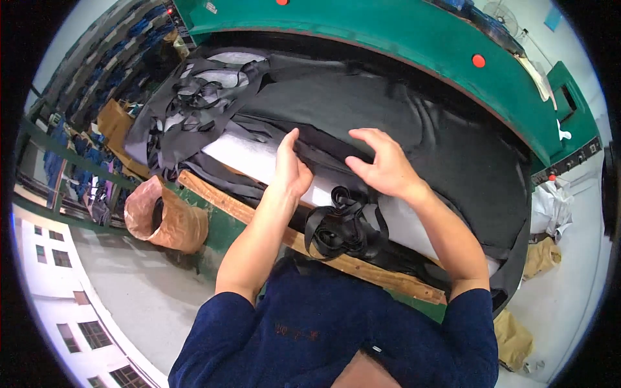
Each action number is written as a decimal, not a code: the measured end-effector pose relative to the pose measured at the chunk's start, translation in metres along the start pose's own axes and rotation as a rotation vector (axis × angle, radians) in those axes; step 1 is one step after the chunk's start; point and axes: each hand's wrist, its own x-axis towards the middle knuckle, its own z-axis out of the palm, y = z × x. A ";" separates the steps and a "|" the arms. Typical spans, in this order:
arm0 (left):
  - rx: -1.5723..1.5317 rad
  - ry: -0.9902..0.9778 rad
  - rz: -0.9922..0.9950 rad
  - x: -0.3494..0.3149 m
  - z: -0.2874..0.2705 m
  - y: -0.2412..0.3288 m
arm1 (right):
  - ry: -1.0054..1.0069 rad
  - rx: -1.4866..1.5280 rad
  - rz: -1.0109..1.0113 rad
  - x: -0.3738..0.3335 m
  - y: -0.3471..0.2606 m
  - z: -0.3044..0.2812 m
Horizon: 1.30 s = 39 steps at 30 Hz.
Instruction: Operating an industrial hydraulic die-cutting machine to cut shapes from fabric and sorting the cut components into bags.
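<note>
My left hand is held edge-on over the near part of the work table, its fingers extended and nothing seen in it. Facing it, my right hand is open, thumb and fingers apart, above the near edge of a large black sheet that looks like leather or coated cloth. Between and below the hands lies a tangled bundle of black strips. Part of a white surface shows under the black material. Whether either hand touches the sheet I cannot tell.
A wooden rail runs along the table's near edge. Loose black offcuts pile up at the far left. Behind stands a green machine beam with red buttons. A brown paper sack stands left; tan bags lie right.
</note>
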 end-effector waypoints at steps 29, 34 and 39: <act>0.685 0.056 0.235 -0.053 -0.024 0.035 | -0.487 -0.099 0.498 0.099 0.020 0.009; 2.078 -0.334 1.164 0.003 0.017 0.047 | -0.487 -0.320 0.387 0.083 0.010 0.017; 2.297 -0.721 1.095 0.045 0.010 0.044 | -0.232 -0.453 0.244 0.038 0.001 0.036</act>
